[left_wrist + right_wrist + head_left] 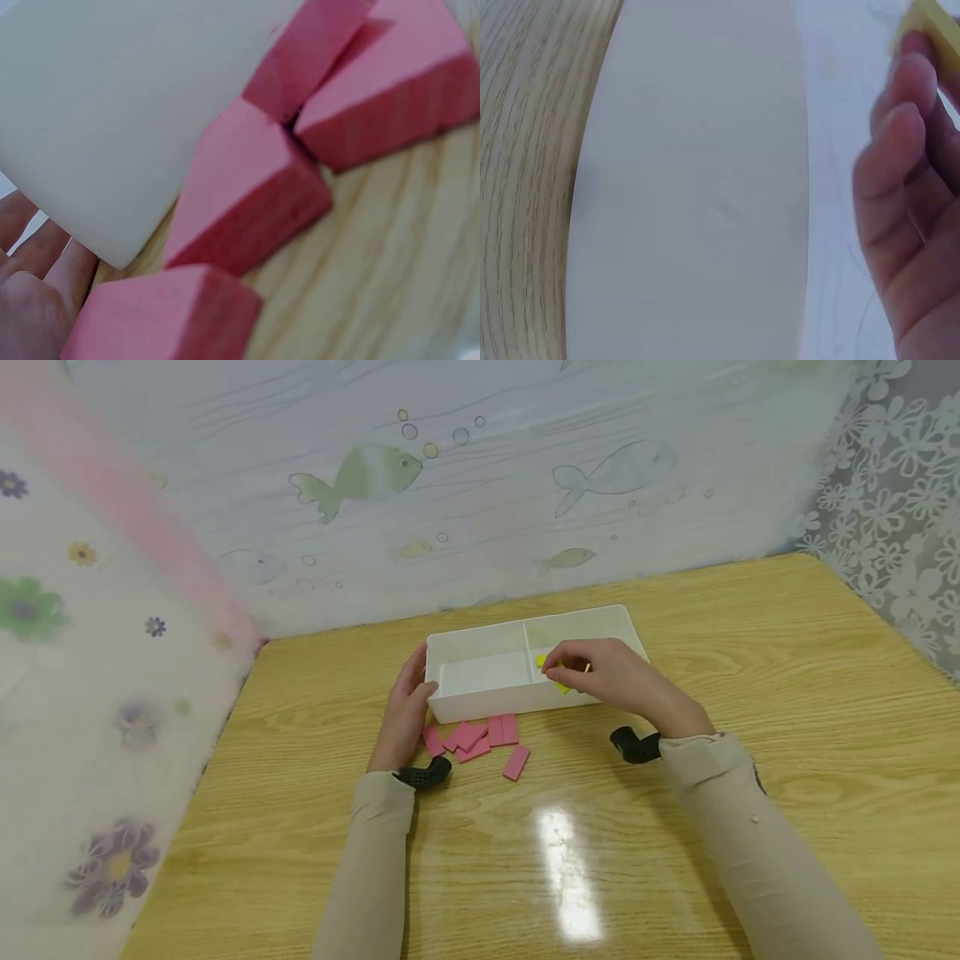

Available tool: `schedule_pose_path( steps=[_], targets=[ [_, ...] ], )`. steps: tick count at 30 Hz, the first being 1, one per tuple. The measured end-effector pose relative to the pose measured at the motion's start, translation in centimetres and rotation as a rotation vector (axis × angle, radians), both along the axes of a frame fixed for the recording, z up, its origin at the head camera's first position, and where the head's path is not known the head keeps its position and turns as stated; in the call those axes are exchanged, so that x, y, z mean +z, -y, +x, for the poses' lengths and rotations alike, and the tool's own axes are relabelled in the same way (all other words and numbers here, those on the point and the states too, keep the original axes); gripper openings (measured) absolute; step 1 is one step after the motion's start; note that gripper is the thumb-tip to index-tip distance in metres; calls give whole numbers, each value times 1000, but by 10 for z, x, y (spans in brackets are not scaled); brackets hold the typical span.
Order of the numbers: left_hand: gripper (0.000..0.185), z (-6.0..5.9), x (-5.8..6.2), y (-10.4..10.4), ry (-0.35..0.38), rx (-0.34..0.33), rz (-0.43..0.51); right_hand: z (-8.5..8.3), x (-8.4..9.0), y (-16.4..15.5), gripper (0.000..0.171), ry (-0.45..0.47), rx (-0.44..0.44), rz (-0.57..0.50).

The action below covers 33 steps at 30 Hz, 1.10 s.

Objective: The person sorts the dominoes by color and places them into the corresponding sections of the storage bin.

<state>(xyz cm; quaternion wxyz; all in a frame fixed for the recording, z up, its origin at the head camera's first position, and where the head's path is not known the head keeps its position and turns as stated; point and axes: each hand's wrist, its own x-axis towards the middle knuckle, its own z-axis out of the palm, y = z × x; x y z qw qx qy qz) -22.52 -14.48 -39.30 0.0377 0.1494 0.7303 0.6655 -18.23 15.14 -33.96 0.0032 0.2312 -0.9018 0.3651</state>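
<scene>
Two hands work at a shallow white plastic two-compartment tray [480, 647] that sits on a light wood-grain table [787, 710], toward the table's far edge and a little left of its middle. The right hand [611, 675] hangs over the tray's right compartment, fingers curled together, pinching a small yellow block [558, 672] between thumb and fingertips just above that compartment's near wall; in the right wrist view the yellow block [934, 26] shows at the fingertips [907, 82] above the white tray wall [697, 195]. More yellow shows under the hand inside the same compartment, though how many pieces lie there cannot be told. The left hand [405, 714] rests on the table with straight fingers laid against the tray's near-left corner, thumb at the rim. Just beside this hand, along the tray's near wall, lies a loose cluster of flat pink rectangular blocks [472, 737], several overlapping and one apart toward the near edge; the left wrist view shows the pink blocks [247, 195] touching the tray's outer wall [112, 112]. A divider separates the left compartment, which shows only its white floor. Bare tabletop stretches wide to the right of the tray and toward the near edge, where a bright glare patch [570, 877] lies between the two beige sleeves [757, 835].
</scene>
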Motion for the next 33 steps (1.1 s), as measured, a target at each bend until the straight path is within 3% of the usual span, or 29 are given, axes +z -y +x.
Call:
schedule_pose_path(
  steps=[7, 25, 33],
  targets=[
    [58, 0, 0, 0, -2, -8, 14, -3, -2, -3, 22, -77, -68, -57],
    [57, -1, -2, 1, 3, -10, 18, -6, -5, -9, 22, -27, -164, -110],
    [57, -3, -2, 2, 3, -11, 27, -12, -16, -16, 20, -21, -288, -182]
  ],
)
